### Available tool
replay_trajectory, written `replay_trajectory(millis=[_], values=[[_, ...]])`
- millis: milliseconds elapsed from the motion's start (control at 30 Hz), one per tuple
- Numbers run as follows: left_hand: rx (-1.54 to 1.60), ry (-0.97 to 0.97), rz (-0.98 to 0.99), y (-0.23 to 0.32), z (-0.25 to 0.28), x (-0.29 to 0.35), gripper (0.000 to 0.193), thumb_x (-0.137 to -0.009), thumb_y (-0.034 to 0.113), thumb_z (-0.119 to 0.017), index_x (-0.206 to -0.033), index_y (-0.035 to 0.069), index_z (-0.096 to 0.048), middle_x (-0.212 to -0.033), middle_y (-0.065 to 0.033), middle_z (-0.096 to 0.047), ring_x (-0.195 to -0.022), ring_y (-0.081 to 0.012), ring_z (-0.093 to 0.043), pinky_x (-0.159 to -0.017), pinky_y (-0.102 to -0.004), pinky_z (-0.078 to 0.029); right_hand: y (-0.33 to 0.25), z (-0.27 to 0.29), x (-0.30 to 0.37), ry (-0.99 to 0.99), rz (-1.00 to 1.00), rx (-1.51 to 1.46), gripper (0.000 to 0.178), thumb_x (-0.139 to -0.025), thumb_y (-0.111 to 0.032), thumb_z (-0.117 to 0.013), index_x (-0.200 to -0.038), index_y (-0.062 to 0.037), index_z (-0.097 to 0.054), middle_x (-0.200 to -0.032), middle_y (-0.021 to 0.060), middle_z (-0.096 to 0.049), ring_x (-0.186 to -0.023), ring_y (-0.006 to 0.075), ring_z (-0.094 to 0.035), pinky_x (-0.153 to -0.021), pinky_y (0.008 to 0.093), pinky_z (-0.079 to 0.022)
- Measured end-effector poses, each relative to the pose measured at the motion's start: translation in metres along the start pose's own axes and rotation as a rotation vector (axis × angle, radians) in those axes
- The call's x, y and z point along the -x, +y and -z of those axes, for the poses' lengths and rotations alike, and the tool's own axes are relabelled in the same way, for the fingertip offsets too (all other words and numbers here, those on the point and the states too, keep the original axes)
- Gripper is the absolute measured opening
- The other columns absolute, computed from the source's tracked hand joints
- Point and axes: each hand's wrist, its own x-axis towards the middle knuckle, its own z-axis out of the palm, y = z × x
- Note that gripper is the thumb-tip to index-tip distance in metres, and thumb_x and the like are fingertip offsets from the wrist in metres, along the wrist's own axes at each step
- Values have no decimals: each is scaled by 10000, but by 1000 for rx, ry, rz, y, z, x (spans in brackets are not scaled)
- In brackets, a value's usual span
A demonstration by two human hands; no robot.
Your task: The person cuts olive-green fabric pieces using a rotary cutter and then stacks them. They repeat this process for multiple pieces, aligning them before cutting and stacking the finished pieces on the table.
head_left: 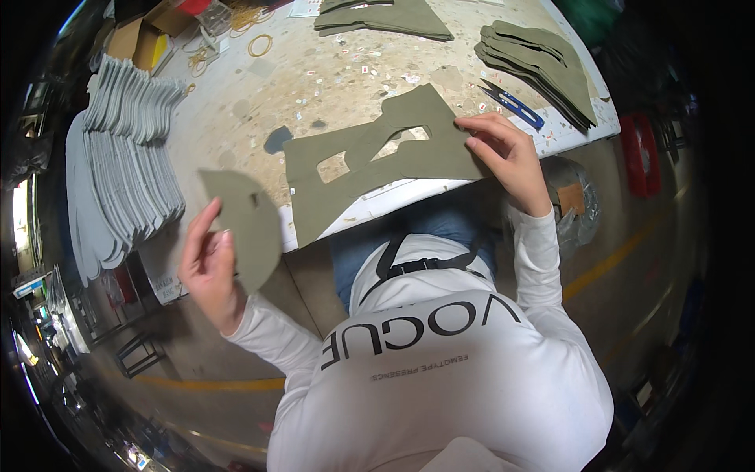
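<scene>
My left hand is off the table's left front corner, closed on the edge of an olive fabric piece. That piece has a rounded side, a pointed top and a small dark notch, and it is slightly blurred. Along the table's front edge lies a larger olive fabric panel with cut-out openings, its lower left corner reaching the edge. My right hand rests at the panel's right end, thumb and fingers apart, fingertips touching the cloth. Just beyond it lie blue-handled thread snips.
Grey cut pieces are stacked in a thick row at the left. Olive piles lie at the far edge and right. The pale tabletop carries scraps and small labels. A cardboard box stands far left; a red bin is at right.
</scene>
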Motion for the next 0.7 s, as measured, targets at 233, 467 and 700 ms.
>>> replay_trajectory(millis=[233,467,700], values=[[121,-289,129,-19,-58,-9,430,-837,-119,-581,-1260,-40,-595,-1296,-113,-552,-845,-53,-603,-664,-148,-481,-11,-10,-5,143,1,-109,464,-903,-50,-633,-1357,-95,-546,-1197,87,-608,-1088,150,-582,-926,296,-476],[30,-274,241,-39,-51,-9,436,-842,-125,-566,-1264,-18,-602,-1262,-104,-556,-846,-67,-632,-655,-170,-513,-14,-20,-17,-70,-15,-60,527,-877,17,-602,-1386,-96,-526,-1203,41,-586,-1014,92,-525,-889,225,-426],[-331,-24,110,-45,-61,-6,375,-732,14,-787,-1076,-19,-642,-980,-86,-567,-702,-112,-621,-628,-229,-547,-59,33,-16,92,146,99,430,-879,14,-567,-1299,-71,-608,-1236,50,-607,-943,90,-562,-758,196,-440]])
